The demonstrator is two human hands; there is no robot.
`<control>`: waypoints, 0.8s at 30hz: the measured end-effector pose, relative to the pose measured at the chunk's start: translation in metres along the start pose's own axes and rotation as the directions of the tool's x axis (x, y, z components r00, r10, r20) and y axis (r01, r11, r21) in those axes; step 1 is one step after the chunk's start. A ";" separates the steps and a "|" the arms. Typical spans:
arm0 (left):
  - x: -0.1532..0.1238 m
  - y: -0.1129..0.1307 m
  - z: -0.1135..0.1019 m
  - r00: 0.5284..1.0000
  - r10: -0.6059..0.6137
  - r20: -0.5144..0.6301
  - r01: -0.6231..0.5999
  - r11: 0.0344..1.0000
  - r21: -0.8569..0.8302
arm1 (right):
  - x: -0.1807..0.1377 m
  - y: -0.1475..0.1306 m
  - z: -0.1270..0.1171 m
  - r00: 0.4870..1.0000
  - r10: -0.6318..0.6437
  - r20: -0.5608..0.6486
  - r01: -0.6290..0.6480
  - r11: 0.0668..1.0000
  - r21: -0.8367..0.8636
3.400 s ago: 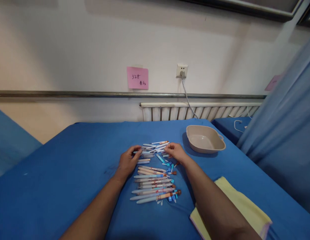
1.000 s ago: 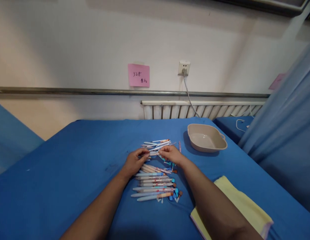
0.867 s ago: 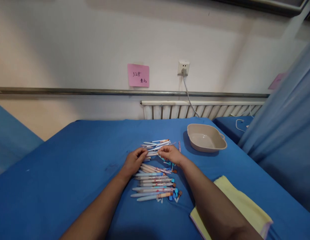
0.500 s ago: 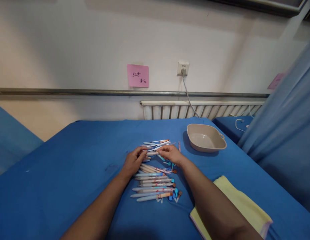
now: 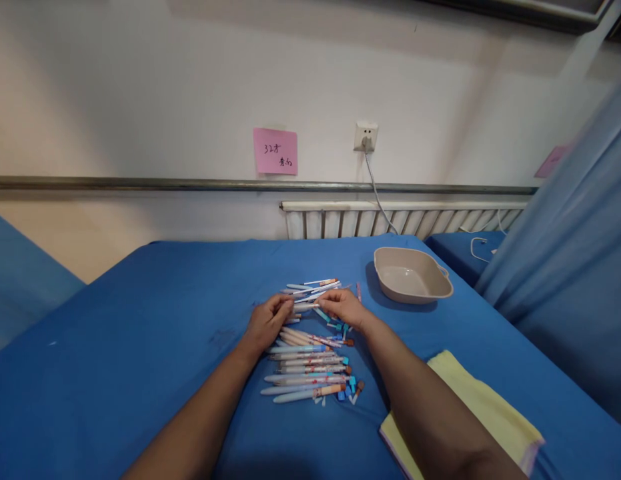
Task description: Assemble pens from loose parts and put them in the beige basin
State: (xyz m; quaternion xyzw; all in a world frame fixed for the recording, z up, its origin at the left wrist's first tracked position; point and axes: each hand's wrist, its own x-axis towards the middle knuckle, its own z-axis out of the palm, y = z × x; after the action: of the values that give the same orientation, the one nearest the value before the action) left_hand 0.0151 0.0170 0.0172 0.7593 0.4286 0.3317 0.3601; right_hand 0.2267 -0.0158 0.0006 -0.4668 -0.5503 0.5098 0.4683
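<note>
Left grip (image 5: pixel 267 324) is closed, thumb against fingers, on the left end of 1 pale pen (image 5: pixel 304 307), while the right grip (image 5: pixel 346 309) pinches the thin right end of it between thumb and fingertips. That pen runs roughly level from side to side, between the 2 hands, at the middle of the blue-covered desk (image 5: pixel 140 393). What exactly its right end is like is too small to tell.

Just beyond it lie the farther pens (image 5: pixel 310 289), some at a slant and crossing. Nearer the person, a stack of pens (image 5: pixel 305 369) lies side by side, mostly with pale ends to the left and coloured ends to the right. Small blue pieces (image 5: pixel 346 393) sit by their right ends, along with 1 brown-topped piece (image 5: pixel 359 389); a teal piece (image 5: pixel 322 315) lies near the right fingertips.

Farther right stands 1 beige basin (image 5: pixel 410 294), well apart from the hands. A yellow cloth (image 5: pixel 470 397) with a purplish edge lies partly under the right forearm. On the wall behind are 1 pink note (image 5: pixel 275 152) with handwriting and 1 socket (image 5: pixel 365 136) with a plug in it.
</note>
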 end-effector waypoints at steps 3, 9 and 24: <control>0.001 0.001 0.002 0.999 0.046 0.005 -0.046 0.997 -0.069 | 0.000 0.001 0.000 1.000 0.010 0.000 -0.010 1.000 0.001; 0.002 0.002 -0.004 0.993 -0.075 -0.087 0.077 0.997 0.021 | 0.000 0.001 -0.007 0.999 -0.001 -0.047 0.002 1.000 0.017; 0.005 -0.005 -0.014 0.940 0.001 -0.341 0.092 0.962 0.258 | 0.011 0.020 -0.030 0.927 -0.073 -0.367 -0.125 0.865 -0.486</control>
State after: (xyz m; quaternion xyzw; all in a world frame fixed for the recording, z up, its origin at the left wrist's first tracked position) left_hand 0.0037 0.0269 0.0208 0.7230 0.5427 0.3869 0.1821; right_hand 0.2555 -0.0001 -0.0181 -0.6681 -0.5578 0.2575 0.4198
